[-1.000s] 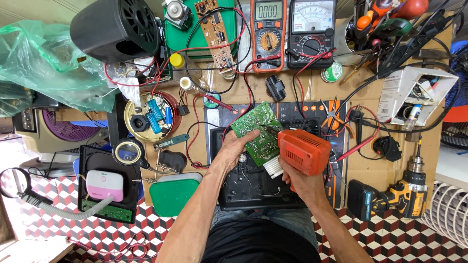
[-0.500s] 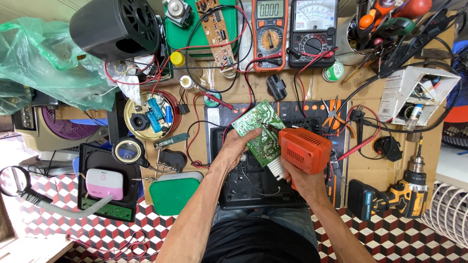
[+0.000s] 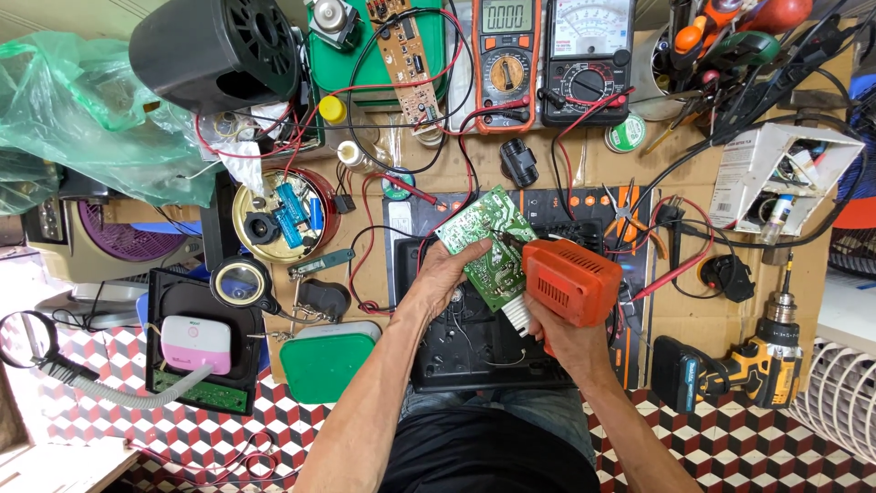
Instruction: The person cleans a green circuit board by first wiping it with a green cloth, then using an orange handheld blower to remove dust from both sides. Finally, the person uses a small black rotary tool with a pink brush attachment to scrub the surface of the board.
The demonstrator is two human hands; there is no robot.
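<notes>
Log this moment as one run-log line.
left hand: holds green circuit board | right hand: holds orange tool at board | below: black casing

Cluttered workbench (cardboard-topped), multimeters, drill

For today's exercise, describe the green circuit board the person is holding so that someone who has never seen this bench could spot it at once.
Start at the cluttered cardboard-topped workbench and find the two bare hands at its near edge. The left hand holds up the green circuit board, tilted, beside the orange tool gripped by the right hand. Unlike the narrow brown board farther back, it is green and handheld.
</notes>
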